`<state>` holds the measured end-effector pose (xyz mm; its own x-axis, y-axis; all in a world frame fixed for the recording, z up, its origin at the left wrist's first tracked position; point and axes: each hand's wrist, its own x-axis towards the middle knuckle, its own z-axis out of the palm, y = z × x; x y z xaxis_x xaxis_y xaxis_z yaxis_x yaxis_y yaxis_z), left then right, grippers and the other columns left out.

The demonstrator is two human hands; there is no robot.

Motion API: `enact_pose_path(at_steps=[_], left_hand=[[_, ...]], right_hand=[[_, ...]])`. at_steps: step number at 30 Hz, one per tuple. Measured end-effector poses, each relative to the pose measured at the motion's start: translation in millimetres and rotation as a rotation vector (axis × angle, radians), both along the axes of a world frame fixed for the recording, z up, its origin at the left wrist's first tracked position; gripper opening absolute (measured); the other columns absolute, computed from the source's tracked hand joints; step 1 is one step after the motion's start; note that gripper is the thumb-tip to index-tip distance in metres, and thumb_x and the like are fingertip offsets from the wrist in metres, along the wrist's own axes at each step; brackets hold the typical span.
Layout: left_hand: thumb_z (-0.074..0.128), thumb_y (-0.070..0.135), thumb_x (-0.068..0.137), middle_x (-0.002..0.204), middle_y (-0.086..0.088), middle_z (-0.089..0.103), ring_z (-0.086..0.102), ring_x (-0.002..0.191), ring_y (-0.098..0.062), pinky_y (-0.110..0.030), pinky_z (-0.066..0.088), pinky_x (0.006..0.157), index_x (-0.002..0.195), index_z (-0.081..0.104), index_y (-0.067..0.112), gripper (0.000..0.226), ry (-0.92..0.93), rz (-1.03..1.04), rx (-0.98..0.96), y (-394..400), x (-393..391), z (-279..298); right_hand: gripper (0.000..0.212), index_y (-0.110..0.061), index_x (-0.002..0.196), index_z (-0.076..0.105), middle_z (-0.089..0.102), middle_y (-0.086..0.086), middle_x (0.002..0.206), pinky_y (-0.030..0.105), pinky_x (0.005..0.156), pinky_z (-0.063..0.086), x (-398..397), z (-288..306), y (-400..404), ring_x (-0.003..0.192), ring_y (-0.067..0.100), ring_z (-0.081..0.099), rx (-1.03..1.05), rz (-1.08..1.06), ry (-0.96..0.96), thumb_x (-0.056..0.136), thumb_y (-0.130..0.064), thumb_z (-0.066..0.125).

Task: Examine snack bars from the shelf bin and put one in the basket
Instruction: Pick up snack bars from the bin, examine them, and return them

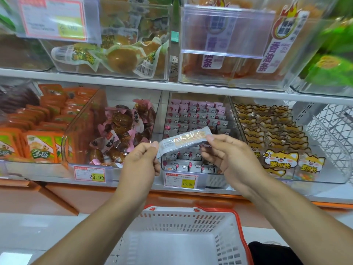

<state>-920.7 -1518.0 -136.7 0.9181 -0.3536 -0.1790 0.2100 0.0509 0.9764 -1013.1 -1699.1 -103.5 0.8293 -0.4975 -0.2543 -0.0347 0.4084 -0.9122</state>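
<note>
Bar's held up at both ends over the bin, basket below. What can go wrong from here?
1. Both hands only pinch the bar by its ends, left hand and right hand; a slip would likely drop it back into the bin among identical bars.
2. The basket sits well below and nearer the person than the bar, so a release from here would probably miss it.
3. The orange handle lies along the basket's right rim and could deflect a dropped bar.

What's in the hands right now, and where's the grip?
One snack bar, pinched at its two ends: left hand on the lower end, right hand on the upper.
</note>
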Motion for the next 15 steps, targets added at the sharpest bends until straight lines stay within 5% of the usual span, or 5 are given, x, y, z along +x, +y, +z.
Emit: enact_pose_path(at_steps=[7,15], left_hand=[[0.051,0.033,0.104,0.074,0.002,0.072,0.058,0.06,-0.005,-0.025,0.046,0.057,0.087,0.07,0.024,0.027,-0.072,0.02,0.062,-5,-1,2],[0.056,0.022,0.102,0.054,0.003,0.057,0.057,0.049,-0.008,-0.023,0.048,0.052,0.1,0.059,0.014,0.009,-0.044,-0.027,-0.016,-6,-4,4]], right_hand=[[0.008,-0.007,0.092,0.061,0.075,0.018,0.104,0.029,0.068,0.061,4,4,11,0.086,0.025,0.076,0.284,-0.107,-0.029,0.099,-0.005,0.057],[0.01,-0.012,0.095,0.058,0.076,0.015,0.101,0.03,0.068,0.062,1,6,10,0.082,0.026,0.074,0.223,-0.063,-0.01,0.101,-0.005,0.053]])
